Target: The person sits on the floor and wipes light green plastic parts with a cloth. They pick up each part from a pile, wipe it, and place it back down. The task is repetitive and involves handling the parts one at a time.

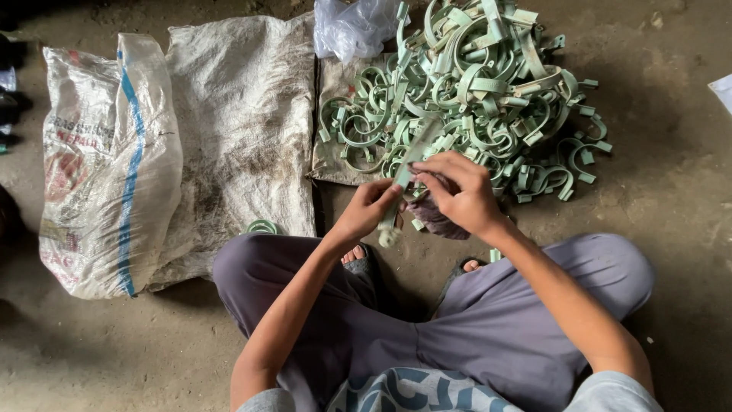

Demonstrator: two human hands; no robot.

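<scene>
— What's in the hands?
— A pale green plastic strip [398, 187], centre of the frame. The left hand [370, 210] is closed on its lower end; the right hand [457, 194] pinches it higher up, with a dark cloth [438, 217] beneath.
— How would it handle?
— Light and springy, I'd judge; best held near the ends.
— And around it?
— A heap of green clips [473, 91] at upper centre, sacks [175, 145] at left, all on the floor [671, 183].

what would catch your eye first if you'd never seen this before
Most striking is the big heap of pale green curved clamps on the floor ahead of the seated person. Just below it, the left hand and right hand meet around one green piece and a dark cloth. Left of them lie worn white sacks.
</scene>
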